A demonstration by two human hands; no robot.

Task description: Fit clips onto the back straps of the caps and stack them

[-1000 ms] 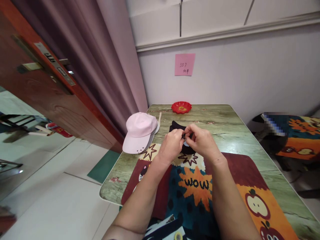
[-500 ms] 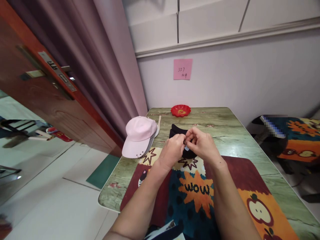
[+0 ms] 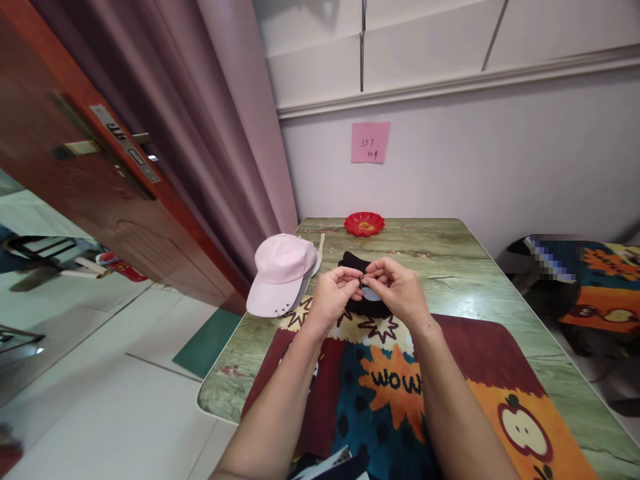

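Cap (image 3: pixel 369 308), blk, under L fingers (image 3: pixel 349 273), R fingers (image 3: pixel 379 267), dk bit (image 3: pixel 361 282) btwn

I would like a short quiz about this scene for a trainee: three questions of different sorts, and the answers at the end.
1. Which thing is nearest to the left hand and right hand?
A) red dish
B) door
C) black item

2. True or false: the pink cap lies to the left of both hands.

3. Fill in: the number on the pink note is ___.

Key: 1. C; 2. true; 3. 357.
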